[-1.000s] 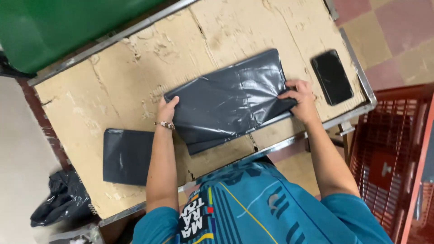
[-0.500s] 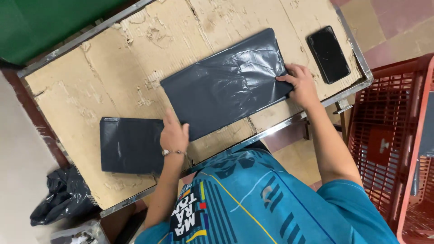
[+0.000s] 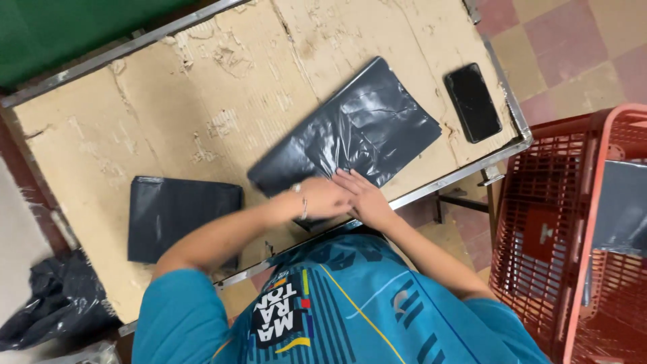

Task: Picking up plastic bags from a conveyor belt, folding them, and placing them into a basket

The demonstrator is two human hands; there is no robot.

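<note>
Black plastic bag [image 3: 357,135], flat and glossy, lay slantwise on cardboard-covered tabletop [image 3: 202,114], near its front metal edge. Left hand [image 3: 323,197] and right hand [image 3: 360,195] met at bag's near corner, touching each other and pressed flat on the plastic, fingers extended; possibly pinching a fold, but blurred and overlapped, so grip could not be told for certain. Thin bracelet [image 3: 303,205] worn at left wrist. Second black bag [image 3: 178,216], folded into a neat rectangle, lay at tabletop's left front, apart from the first and partly hidden by left forearm. Dark phone [image 3: 473,102], screen up, rested near tabletop's right edge, just beside the bag's far corner, not touching. Red plastic crate [image 3: 573,236] stood on tiled floor [image 3: 573,61] to the right, holding a grey packet [image 3: 623,209]. Crumpled black plastic [image 3: 57,303] lay heaped on floor at lower left. Green surface [image 3: 67,30] bordered tabletop's far side.
</note>
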